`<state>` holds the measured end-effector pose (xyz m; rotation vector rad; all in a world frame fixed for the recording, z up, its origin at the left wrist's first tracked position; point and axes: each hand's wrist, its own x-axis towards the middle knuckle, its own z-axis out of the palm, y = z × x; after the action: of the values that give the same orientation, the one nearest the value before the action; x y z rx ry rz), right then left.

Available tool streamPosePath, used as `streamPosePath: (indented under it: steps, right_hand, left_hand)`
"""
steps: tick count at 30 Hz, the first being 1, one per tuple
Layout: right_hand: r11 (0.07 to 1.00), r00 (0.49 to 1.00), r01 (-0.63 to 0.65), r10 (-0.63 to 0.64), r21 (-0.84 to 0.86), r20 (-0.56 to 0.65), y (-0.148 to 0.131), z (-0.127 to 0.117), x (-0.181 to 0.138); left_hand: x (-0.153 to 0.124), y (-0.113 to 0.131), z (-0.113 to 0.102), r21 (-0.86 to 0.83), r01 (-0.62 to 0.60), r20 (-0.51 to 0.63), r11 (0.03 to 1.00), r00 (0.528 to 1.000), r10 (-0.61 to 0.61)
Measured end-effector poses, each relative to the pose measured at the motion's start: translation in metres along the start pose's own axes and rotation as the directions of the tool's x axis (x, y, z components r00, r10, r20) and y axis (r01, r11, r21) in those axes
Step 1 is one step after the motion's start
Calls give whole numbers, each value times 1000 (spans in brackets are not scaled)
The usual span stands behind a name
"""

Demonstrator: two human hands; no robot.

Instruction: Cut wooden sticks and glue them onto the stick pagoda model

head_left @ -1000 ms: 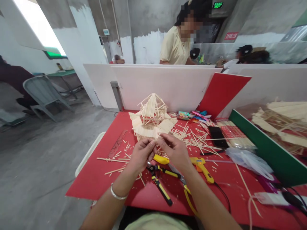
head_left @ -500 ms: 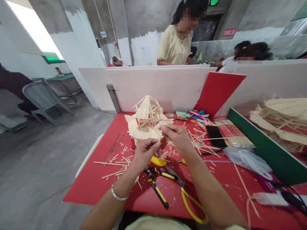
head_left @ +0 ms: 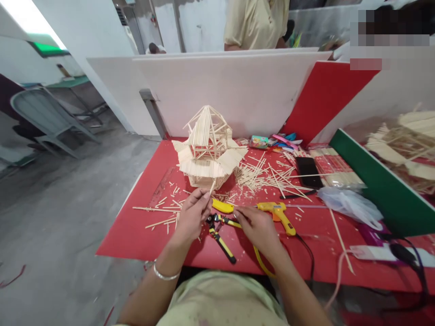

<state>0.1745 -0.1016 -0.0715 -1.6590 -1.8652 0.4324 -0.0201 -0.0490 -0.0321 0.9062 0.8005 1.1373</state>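
My left hand [head_left: 193, 213] is closed, pinching a short wooden stick [head_left: 212, 186] that points up toward the model. Behind it stands a tiered, pavilion-like model [head_left: 205, 149] built of thin sticks, with a partly covered roof frame. My right hand [head_left: 260, 228] is closed at the fingertips beside a yellow tool piece [head_left: 222, 206]; what it pinches, if anything, is hidden. Under and beside that hand lie black-and-yellow pliers [head_left: 220, 242] and a tool with yellow loop handles [head_left: 261, 262], mostly covered. A yellow glue gun [head_left: 277, 213] lies to the right of my right hand.
Loose sticks [head_left: 258, 174] and cut bits are scattered over the red tabletop [head_left: 115, 240]. A black phone [head_left: 307, 172], packed sticks [head_left: 338, 167] and a plastic bag [head_left: 350, 203] lie to the right, by a green board [head_left: 377, 190]. White panels [head_left: 224, 95] stand behind; a person [head_left: 256, 27] is beyond them.
My right hand has drawn back from the model to the tools, uncovering the glue gun. My left hand has moved slightly away from the model, still pinching a stick. The view has tilted down.
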Motion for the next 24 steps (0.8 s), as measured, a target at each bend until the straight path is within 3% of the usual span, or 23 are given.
streamPosePath:
  steps: [7,10,14,19,24]
  right_hand:
    - [957,988,64,-20,-284,154,-24,5,-28]
    - [934,980,107,-41,-341,195,-35,20,-31]
    - [890,973,84,23,-449,228,-37,41,-30]
    - [859,943,86,93,-504,321,-39,46,-18]
    - [866,950,139,20,-481,310,-36,40,-13]
  left_hand:
    - [-9,-19,-17,69,-23,-68,997,997,28]
    - [-11,-25,-21,72,-29,-53,997,998,33]
    - [-14,-27,-24,70,-23,-65,997,998,27]
    - [-16,-24,-30,89,-48,-89,995,994,56]
    - [-18,-23,-36,96,-72,-138,993,987,85]
